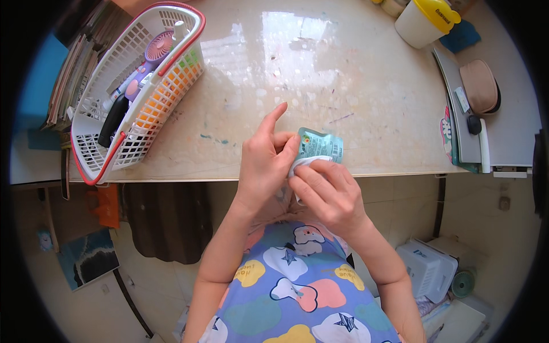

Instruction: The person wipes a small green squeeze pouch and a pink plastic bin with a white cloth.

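My left hand (pixel 268 163) pinches the left edge of a small green pouch (pixel 321 145) between thumb and fingers, with its index finger pointing away from me. The pouch bears printed writing, a barcode and a small fruit picture. In my right hand (pixel 332 191) is a bunched white cloth or tissue (pixel 311 160), pressed against the lower part of the pouch. That part is hidden behind the cloth and my fingers. Both hands are above the near edge of a pale, stained table (pixel 240 145).
On the left stands a white plastic basket (pixel 148 115) with a red rim, holding a purple handheld fan (pixel 158 47) and other items. Stacked books (pixel 75 77) lean behind it. At right are a yellow-lidded container (pixel 422 25), a grey laptop-like panel (pixel 456 103) and a beige case (pixel 479 85).
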A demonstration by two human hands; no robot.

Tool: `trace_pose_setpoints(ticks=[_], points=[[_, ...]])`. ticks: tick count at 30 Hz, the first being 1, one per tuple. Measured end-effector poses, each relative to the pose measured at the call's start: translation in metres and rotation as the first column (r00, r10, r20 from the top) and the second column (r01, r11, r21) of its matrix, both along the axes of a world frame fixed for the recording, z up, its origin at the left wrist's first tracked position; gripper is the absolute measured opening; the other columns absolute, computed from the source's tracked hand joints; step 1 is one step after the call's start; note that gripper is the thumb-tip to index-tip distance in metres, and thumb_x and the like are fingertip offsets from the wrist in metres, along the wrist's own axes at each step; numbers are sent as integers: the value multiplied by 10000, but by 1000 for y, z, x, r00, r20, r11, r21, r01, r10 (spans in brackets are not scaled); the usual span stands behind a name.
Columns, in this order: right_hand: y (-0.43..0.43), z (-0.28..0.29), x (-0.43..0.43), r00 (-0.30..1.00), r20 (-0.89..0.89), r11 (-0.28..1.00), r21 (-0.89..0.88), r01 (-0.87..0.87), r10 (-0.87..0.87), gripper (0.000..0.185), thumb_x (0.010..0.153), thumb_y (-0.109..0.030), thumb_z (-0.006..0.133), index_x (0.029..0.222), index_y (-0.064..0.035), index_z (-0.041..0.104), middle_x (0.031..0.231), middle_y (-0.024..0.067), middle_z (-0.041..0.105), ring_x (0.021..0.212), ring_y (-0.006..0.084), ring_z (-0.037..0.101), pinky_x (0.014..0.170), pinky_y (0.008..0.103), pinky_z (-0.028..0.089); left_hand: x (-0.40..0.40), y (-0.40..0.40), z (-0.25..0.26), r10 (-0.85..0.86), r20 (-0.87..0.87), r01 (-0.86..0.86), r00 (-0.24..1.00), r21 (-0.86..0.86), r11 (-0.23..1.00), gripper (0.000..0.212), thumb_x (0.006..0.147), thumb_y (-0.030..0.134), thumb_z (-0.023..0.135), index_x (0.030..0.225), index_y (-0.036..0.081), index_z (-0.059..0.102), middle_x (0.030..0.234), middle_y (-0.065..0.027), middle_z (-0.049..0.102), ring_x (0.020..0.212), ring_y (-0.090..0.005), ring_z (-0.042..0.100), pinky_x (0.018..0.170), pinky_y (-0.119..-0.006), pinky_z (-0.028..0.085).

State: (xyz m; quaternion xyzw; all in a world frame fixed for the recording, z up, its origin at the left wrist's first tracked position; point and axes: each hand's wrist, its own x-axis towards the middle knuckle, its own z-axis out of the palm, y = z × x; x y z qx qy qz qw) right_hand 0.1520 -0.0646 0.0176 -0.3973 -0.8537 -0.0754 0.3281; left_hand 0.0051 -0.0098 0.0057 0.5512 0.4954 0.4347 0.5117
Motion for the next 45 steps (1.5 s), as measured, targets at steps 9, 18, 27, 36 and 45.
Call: trace_pose_setpoints(ticks=[9,18,27,36,45], points=[[12,13,20,999,-13,999,-32,43,-44,249,684,-71,688,931,-59,660,977,43,659,915,209,633,753,340,504,-9,-5,6,217,-495,158,842,608,778,342,829,-9,657,1153,94,698,1131,-107,693,1039,-242,665,798,-354,554],[28,24,9,982,170,995,-72,-68,80,209,678,-55,678,882,-46,634,944,53,632,918,225,624,778,351,501,-36,4,-5,8,-510,305,860,525,794,206,806,114,741,1011,109,761,1263,-80,656,1250,-306,560,997,-401,494],[28,34,3,947,262,973,-187,-136,183,230,667,-65,674,891,-49,624,964,60,623,917,232,620,765,366,506,-36,1,-9,48,-468,253,882,557,791,202,792,129,753,994,133,769,1242,-76,664,1240,-285,568,979,-385,508],[6,35,19,975,138,955,-264,-132,173,274,660,-62,694,931,-77,655,989,33,640,929,196,622,770,347,487,-34,-1,-8,49,-476,254,878,550,795,190,794,125,747,982,128,765,1235,-78,666,1228,-282,576,967,-379,515],[7,20,38,976,123,968,-199,-152,179,193,662,-69,710,845,-89,651,941,10,659,920,191,625,839,374,485,-34,1,-8,19,-487,282,873,536,796,199,789,121,750,987,121,764,1244,-78,664,1246,-290,565,973,-387,507]])
